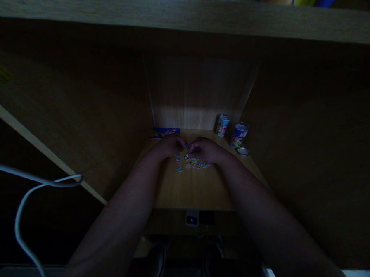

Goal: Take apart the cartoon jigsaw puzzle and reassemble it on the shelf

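Several small colourful puzzle pieces (pixel 192 162) lie scattered on a wooden desk top (pixel 194 188). My left hand (pixel 171 146) and my right hand (pixel 205 150) rest over the far side of the pile, fingertips close together and curled inward. Both look pinched around small pieces, though the dim light hides what is between the fingers. Both forearms reach in from the bottom of the view.
Two small printed cans (pixel 222 124) (pixel 239 135) stand at the back right, a round lid (pixel 243 151) beside them. A flat blue picture card (pixel 166 132) lies at the back left. Wooden side walls and a shelf (pixel 191 15) enclose the desk. A white cable (pixel 29 196) hangs at left.
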